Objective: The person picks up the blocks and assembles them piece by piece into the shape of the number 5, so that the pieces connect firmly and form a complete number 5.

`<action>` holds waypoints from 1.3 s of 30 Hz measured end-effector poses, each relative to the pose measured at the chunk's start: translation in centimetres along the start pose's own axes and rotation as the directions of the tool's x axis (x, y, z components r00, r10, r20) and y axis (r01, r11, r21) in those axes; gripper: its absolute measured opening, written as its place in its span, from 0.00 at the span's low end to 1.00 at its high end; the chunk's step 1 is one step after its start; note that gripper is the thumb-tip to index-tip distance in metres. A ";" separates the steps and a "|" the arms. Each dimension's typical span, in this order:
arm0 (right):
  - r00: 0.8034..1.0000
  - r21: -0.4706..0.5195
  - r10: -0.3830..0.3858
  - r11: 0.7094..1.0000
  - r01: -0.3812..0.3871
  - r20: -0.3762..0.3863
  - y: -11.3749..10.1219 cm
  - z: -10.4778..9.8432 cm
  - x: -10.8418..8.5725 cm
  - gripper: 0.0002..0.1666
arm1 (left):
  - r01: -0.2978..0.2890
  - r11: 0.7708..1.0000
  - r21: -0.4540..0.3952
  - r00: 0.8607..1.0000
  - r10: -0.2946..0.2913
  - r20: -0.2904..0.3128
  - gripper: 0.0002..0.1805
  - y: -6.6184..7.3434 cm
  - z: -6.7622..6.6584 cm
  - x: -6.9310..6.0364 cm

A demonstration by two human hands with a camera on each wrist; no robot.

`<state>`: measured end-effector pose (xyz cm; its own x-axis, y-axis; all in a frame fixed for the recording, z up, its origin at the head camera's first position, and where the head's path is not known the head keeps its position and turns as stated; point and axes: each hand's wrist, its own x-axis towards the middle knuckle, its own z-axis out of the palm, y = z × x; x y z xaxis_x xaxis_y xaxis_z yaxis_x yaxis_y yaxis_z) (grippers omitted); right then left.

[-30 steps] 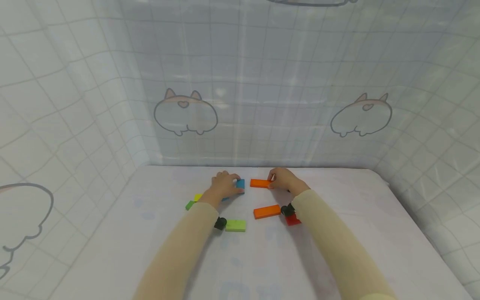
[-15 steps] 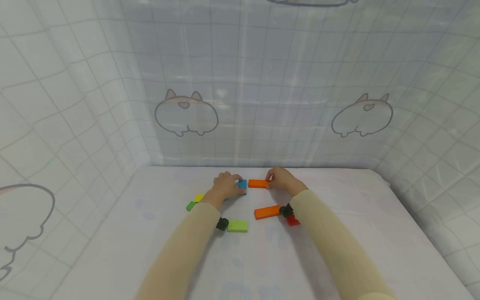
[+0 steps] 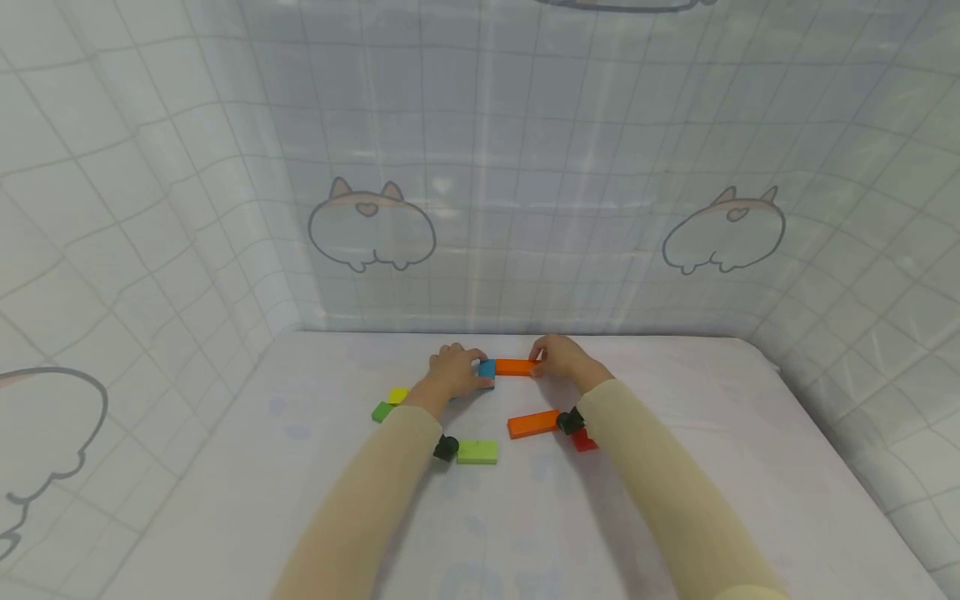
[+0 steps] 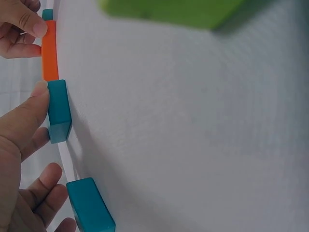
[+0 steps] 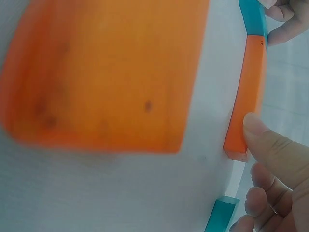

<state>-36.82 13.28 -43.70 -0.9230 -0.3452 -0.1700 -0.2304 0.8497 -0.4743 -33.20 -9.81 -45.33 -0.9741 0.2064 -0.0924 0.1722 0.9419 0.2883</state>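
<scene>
A blue block (image 3: pixel 487 374) is pinched between the thumb and fingers of my left hand (image 3: pixel 450 371), left of the table's middle near the back. My right hand (image 3: pixel 564 358) pinches the right end of an orange block (image 3: pixel 513 367). The two blocks meet, the orange one's left end against the blue one's side, as the right wrist view also shows with the orange block (image 5: pixel 247 92) touching the blue block (image 5: pixel 253 17). A second blue block (image 4: pixel 91 205) lies near the left hand's other fingers. Beside the right hand is another blue-green block (image 5: pixel 222 212).
Nearer me lie a second orange block (image 3: pixel 533 424), a lime green block (image 3: pixel 477 452) and a red block (image 3: pixel 584 441) partly behind the right sleeve. Yellow (image 3: pixel 398 396) and green (image 3: pixel 382 412) blocks sit left of the left forearm. A curtain-like sheet (image 3: pixel 480 250) hangs behind the table.
The left hand has shifted slightly right with the blue block, and the right hand slightly left with the orange block. The gap between these blocks has closed.
</scene>
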 end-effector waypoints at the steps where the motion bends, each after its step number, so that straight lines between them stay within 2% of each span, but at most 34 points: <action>1: 1.000 0.000 0.001 1.000 -0.001 -0.001 0.0 0.0 0.0 0.09 | 0.000 1.000 0.003 1.000 0.000 0.000 0.31 0.0 0.0 0.0; 21: 1.000 -0.018 0.025 1.000 -0.025 -0.002 -0.3 -0.1 0.1 0.11 | 0.004 1.000 0.022 1.000 -0.004 0.002 0.31 0.1 0.0 0.2; 30: 1.000 -0.013 0.006 1.000 -0.006 0.008 0.1 0.0 0.0 0.14 | 0.017 1.000 0.020 1.000 -0.017 0.018 0.31 0.1 0.2 0.4; 35: 0.999 -0.016 -0.029 0.999 0.029 -0.029 0.4 -1.1 -0.2 0.18 | 0.024 1.000 0.019 0.999 -0.024 0.023 0.32 0.0 0.2 0.6; 39: 0.997 0.011 -0.043 0.999 0.044 -0.072 1.1 -2.3 -0.5 0.17 | 0.020 0.999 0.025 1.000 -0.021 0.022 0.32 0.2 0.0 0.2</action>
<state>-37.31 15.32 -42.19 -0.9321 -0.3515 -0.0872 -0.2669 0.8294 -0.4907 -33.40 -9.54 -45.28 -0.9740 0.1925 -0.1192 0.1561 0.9522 0.2625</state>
